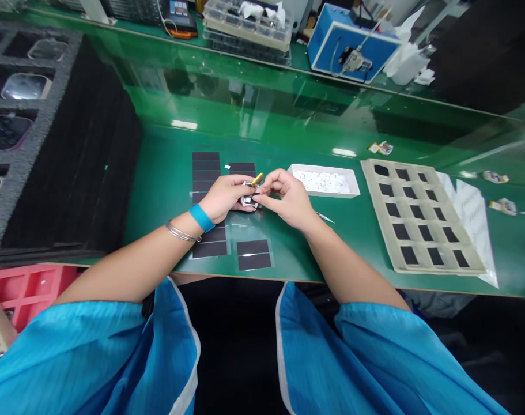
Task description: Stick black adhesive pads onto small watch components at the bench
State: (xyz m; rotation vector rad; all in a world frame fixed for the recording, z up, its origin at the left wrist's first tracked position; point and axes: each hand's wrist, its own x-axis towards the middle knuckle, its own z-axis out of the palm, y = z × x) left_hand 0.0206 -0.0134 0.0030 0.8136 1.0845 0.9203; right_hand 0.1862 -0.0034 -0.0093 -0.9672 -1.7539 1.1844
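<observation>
Near the middle of the green bench, my left hand point(221, 197) is closed around a small silver-and-black electronic device point(248, 201). A yellow flap point(257, 179) sticks up from the device's upper side. From the right, my right hand point(291, 203) meets the device with thumb and fingertips pinched together at its edge. Whatever lies between those fingertips is too small to make out. Strips of black rectangular stickers point(206, 165) lie beneath and around my left hand. A smaller sheet of black stickers point(253, 255) rests nearer the bench edge.
A white box point(325, 180) of tiny pieces and tweezers point(325, 217) lie by my right hand. Further right is a beige tray point(435, 266) with black pieces in its compartments. Stacked black foam trays point(80, 155) rise at left. A blue box point(352, 43) stands on the back shelf.
</observation>
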